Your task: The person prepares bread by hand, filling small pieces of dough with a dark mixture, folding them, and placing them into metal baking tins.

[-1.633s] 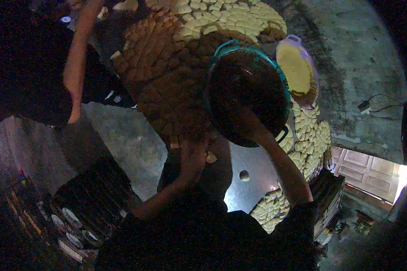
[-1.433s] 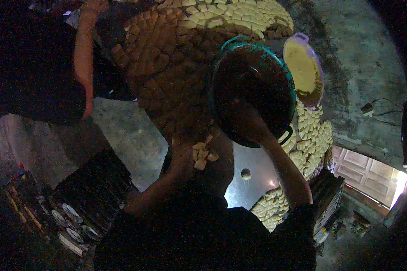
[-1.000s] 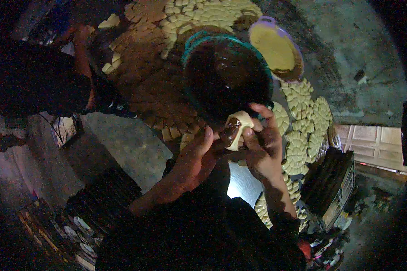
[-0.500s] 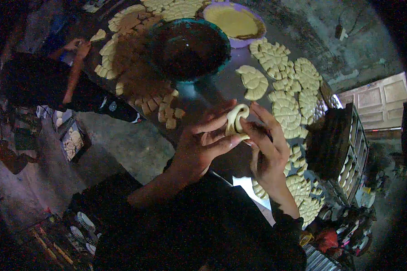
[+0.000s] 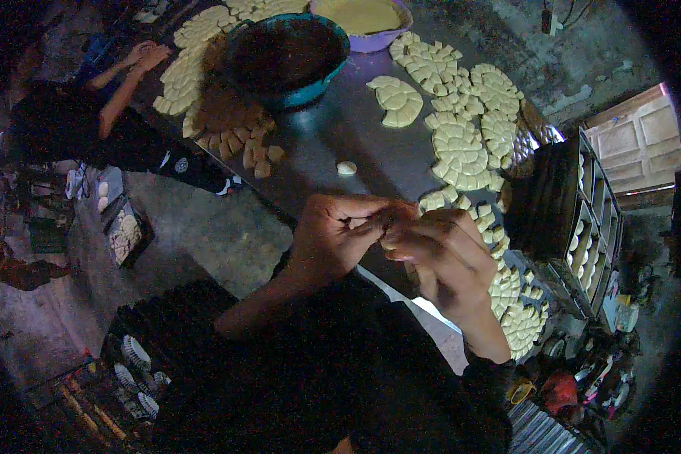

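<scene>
My left hand [image 5: 333, 234] and my right hand [image 5: 446, 253] meet over the near edge of the table. Both are closed, with thumbs and fingertips pressed together. Whatever sits between them is mostly covered by the fingers and too dark to make out. Just beyond my left hand, a small, smooth, pale dough ball [image 5: 346, 168] rests alone on the dark tabletop [image 5: 318, 144]. Past my right hand lie many cut pieces of pale dough [image 5: 461, 151] in flat clusters. A separate rounded slab of cut dough [image 5: 397, 101] lies farther off.
A teal basin [image 5: 303, 94] of dark brown filling stands at the far left, beside brown pieces [image 5: 257, 151]. Behind it is a purple basin [image 5: 390, 39] with yellowish contents. Another person's hands [image 5: 147, 57] work at the table's left side. A dark rack [image 5: 583, 227] stands at the right.
The dough fold held between my hands no longer shows. My hands have drawn lower and closed together. A dough ball is now visible on the table beyond them. The view has shifted.
</scene>
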`<state>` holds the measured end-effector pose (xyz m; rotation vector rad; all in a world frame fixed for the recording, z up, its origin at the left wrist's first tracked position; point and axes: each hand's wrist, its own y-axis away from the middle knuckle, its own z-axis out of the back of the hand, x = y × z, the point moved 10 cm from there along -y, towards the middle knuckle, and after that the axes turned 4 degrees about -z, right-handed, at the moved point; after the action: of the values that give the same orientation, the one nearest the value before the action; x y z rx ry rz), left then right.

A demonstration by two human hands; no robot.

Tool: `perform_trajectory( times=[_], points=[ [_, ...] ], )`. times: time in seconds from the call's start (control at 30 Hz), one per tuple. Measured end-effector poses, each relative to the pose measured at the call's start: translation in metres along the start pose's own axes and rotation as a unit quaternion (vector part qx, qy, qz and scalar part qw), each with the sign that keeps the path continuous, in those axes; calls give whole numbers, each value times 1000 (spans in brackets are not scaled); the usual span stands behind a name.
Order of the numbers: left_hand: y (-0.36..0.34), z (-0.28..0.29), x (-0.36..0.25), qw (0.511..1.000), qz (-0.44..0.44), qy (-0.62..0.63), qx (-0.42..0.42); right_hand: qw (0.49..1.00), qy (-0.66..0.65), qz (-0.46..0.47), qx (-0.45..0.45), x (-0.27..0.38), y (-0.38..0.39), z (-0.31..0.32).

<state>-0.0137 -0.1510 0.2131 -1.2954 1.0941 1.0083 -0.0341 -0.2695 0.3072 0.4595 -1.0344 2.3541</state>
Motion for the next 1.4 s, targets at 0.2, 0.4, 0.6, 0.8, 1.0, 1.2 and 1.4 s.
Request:
perform_trajectory(
  times=[0.2,0.4,0.6,0.8,1.0,1.2,1.4],
  points=[
    [-6,-10,-10,994,65,68,54,998,29,-36,-41,-10,-5,17],
    [-25,-7,-3,977,-55,126,163,963,-146,-203,-100,-53,0,8],
    [-31,10,92,934,165,303,90,974,-101,-201,21,-59,-36,-39],
    [-33,38,131,899,268,332,100,951,-26,-309,9,-124,-21,-92],
    [-11,75,208,958,230,-17,168,703,-342,-622,43,-185,97,-215],
    [-14,118,279,964,238,-107,55,852,-108,-504,85,-254,49,-219],
    [-32,139,269,930,311,-81,181,893,-157,-421,33,-281,0,-236]
  ],
)
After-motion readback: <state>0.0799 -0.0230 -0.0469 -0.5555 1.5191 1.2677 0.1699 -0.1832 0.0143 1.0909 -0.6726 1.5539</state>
